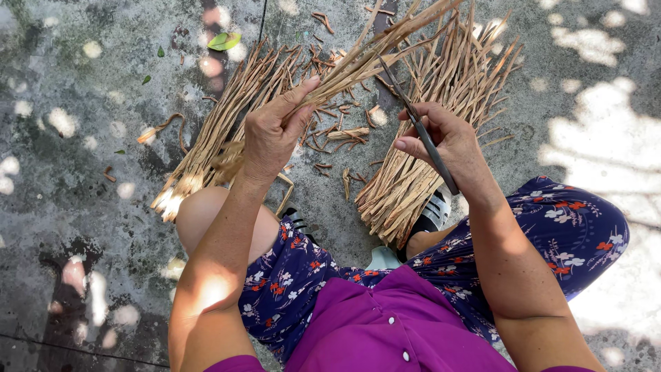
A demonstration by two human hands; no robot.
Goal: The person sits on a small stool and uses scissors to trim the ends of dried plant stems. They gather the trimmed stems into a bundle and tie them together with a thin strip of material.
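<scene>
The held strips point(385, 41) run out past the top edge, so their far ends go unseen. The left hand point(272, 134) covers the strip ends inside its grip. The right hand point(444, 141) hides part of the knife point(413, 114). The right bundle point(441, 103) covers most of a sandal point(434, 213).

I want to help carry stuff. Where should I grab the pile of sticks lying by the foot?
Probably take the pile of sticks near its lower, narrow end, where the strips lie packed close together. Come from the side, across the strips, so your fingers wrap all of them. The far end fans out wide and loose, so a grip there would likely let strips slip. Keep clear of the blade in the right hand.
</scene>
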